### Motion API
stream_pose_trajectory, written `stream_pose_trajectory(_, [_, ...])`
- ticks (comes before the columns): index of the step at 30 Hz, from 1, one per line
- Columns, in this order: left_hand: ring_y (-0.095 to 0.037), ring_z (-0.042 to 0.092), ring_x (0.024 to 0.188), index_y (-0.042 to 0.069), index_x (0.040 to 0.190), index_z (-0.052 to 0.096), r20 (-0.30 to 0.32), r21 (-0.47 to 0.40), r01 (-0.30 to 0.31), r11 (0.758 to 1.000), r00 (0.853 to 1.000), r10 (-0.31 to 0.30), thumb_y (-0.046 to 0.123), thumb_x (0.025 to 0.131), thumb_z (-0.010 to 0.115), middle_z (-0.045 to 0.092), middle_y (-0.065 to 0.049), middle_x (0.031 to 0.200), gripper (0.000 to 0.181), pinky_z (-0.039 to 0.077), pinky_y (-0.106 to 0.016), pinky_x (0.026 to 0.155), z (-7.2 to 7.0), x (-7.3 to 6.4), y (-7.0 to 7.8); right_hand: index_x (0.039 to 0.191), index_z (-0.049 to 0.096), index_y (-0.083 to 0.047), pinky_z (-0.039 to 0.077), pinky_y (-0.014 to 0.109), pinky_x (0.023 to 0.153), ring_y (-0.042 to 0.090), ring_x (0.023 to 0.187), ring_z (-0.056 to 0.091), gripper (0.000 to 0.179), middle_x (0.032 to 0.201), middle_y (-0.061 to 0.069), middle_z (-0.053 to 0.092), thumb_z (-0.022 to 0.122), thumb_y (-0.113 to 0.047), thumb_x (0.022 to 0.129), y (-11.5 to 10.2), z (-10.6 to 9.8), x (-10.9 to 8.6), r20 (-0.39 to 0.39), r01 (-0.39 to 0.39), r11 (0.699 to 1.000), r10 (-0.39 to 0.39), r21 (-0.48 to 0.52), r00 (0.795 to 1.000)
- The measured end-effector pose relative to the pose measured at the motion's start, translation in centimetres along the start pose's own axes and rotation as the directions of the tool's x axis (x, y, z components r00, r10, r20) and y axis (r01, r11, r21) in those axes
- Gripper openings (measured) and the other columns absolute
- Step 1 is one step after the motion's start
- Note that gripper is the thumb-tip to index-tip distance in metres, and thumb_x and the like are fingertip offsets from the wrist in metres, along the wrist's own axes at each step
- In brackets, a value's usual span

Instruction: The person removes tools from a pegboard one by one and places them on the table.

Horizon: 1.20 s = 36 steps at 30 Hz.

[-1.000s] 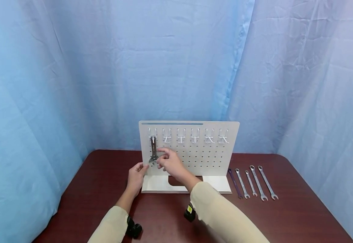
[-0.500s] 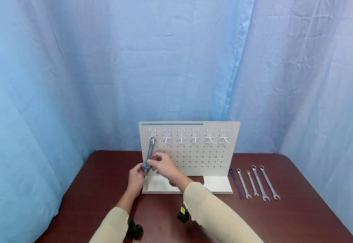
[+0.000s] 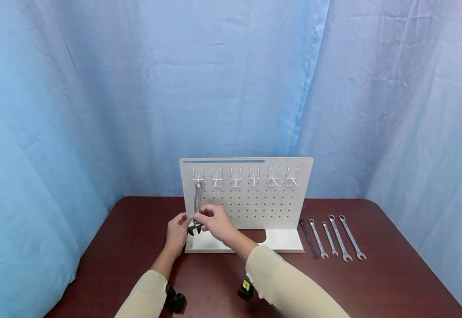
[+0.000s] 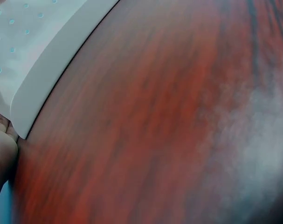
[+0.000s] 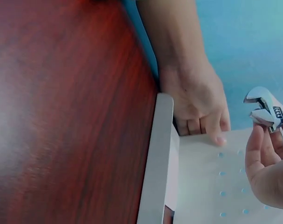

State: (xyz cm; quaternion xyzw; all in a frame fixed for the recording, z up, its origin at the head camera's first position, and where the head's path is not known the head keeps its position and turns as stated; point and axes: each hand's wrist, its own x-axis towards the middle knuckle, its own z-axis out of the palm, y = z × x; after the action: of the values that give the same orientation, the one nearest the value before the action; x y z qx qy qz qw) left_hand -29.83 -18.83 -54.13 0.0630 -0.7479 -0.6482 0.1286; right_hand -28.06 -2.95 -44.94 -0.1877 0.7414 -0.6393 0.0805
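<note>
My right hand [image 3: 220, 224] pinches an adjustable wrench [image 3: 197, 201] near its head, between thumb and fingers. The wrench hangs head down in front of the leftmost hook [image 3: 198, 179]; whether its handle hole is still on that hook I cannot tell. In the right wrist view the wrench's jaw end [image 5: 267, 108] sticks out past the fingertips. My left hand [image 3: 176, 232] grips the left edge of the white pegboard [image 3: 255, 205], thumb on the front face and fingers behind it. In the left wrist view, only part of that hand [image 4: 1, 149] shows beside the board.
Further white hooks [image 3: 236, 180] run in a row to the right along the board. On the table [image 3: 215, 282], right of the board, lie a purple combination wrench [image 3: 308, 238] and several silver ones [image 3: 340, 238]. Blue curtains [image 3: 215, 88] surround the table.
My right hand went from pointing fingers beside the hanging wrench to pinching it. The wrench's head swung out towards me, and the wrench now sits lower. My left hand stayed on the board's edge.
</note>
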Motion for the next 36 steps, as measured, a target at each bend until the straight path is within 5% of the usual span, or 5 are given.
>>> stream_pose_trajectory(14, [-0.015, 0.060, 0.087, -0.001, 0.114, 0.071, -0.013, -0.029, -0.007, 1.000, 1.000, 0.007, 0.019, 0.100, 0.067, 0.071, -0.010, 0.098, 0.025, 0.048, -0.026, 0.076, -0.5, -0.3, -0.3, 0.098, 0.072, 0.000, 0.053, 0.028, 0.064, 0.009, 0.073, 0.058, 0.013, 0.082, 0.000, 0.065, 0.069, -0.013, 0.096, -2.4, -0.6, -3.6, 0.045, 0.074, 0.994, -0.071, -0.081, 0.996])
stream_pose_trajectory(23, [-0.024, 0.060, 0.104, -0.002, 0.118, 0.069, 0.018, -0.022, -0.001, 1.000, 1.000, 0.001, 0.020, 0.101, 0.065, 0.070, -0.016, 0.112, 0.028, 0.048, -0.040, 0.091, 0.0, -0.3, -0.2, 0.097, 0.070, -0.001, 0.053, 0.029, 0.066, 0.012, 0.072, 0.060, 0.012, 0.082, 0.001, 0.067, 0.067, -0.013, 0.098, -2.8, -2.9, -6.2, 0.136, 0.093, 0.988, -0.076, -0.123, 0.988])
stream_pose_trajectory(29, [-0.024, 0.059, 0.110, 0.003, 0.120, 0.069, 0.027, 0.005, 0.036, 0.999, 0.999, -0.036, 0.024, 0.101, 0.065, 0.068, -0.012, 0.117, 0.029, 0.047, -0.044, 0.096, 0.1, -0.3, 0.0, 0.088, 0.067, -0.006, 0.053, 0.029, 0.066, 0.013, 0.070, 0.064, 0.009, 0.077, 0.000, 0.068, 0.065, -0.008, 0.096, -1.5, -7.9, -9.0, 0.319, 0.128, 0.963, -0.047, -0.239, 0.946])
stream_pose_trajectory(36, [-0.022, 0.056, 0.103, 0.005, 0.118, 0.070, 0.019, 0.023, 0.037, 0.999, 0.999, -0.037, 0.025, 0.101, 0.065, 0.067, -0.011, 0.111, 0.026, 0.047, -0.038, 0.089, 0.0, -0.3, -0.1, 0.087, 0.066, -0.006, 0.054, 0.031, 0.066, 0.011, 0.070, 0.062, 0.008, 0.075, 0.000, 0.065, 0.064, -0.006, 0.095, 1.0, -17.8, -12.7, 0.359, 0.136, 0.942, -0.018, -0.307, 0.933])
